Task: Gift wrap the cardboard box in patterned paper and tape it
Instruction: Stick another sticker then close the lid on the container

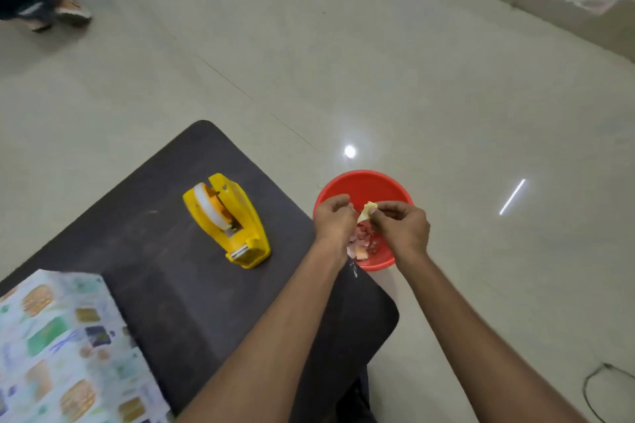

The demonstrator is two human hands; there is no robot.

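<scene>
Wrapped box (62, 347) cut by left, bottom edges; scraps (360, 245) in red basin (364, 182) indistinct.

The dark table (192, 285) bears a yellow tape dispenser (228, 220) centrally and the wrapped box (68, 347) at its left edge; a red bowl (364, 182) stands on the floor (412, 79) alongside

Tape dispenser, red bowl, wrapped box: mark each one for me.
Tape dispenser (245, 216): head view, yellow side of its housing.
Red bowl (364, 185): head view, far inner wall.
Wrapped box (62, 336): head view, patterned top face.
</scene>
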